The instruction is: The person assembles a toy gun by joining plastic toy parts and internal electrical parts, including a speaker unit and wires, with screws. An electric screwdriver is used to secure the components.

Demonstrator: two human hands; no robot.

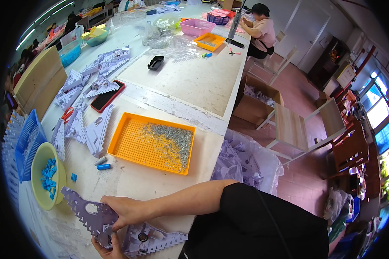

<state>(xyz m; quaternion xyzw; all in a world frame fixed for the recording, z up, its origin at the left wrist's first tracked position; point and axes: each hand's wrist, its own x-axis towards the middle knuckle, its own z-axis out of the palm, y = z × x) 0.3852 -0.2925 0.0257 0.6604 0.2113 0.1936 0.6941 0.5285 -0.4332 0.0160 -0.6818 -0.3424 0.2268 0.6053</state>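
Observation:
My right hand [127, 211] reaches in from the right and grips a purple-grey plastic piece [97, 220] with sawtooth edges and an oval hole. Below it, my left hand [110, 249] pinches the lower end of the same piece; the frame cuts off part of that hand. Just right of my hands lies a pale toothed shell half [157, 241] with a round dark part and thin wires inside. To the left stands a yellow-green bowl [61, 166] of small blue pieces, with one loose blue piece [74, 177] beside it.
An orange tray [129, 151] of small metal screws lies ahead, near blue cylinders [103, 166]. Toothed shells, scissors [67, 113] and a phone [108, 97] lie farther left. A co-worker [262, 30] sits at the far right. A bag of parts [263, 162] stands beside the table.

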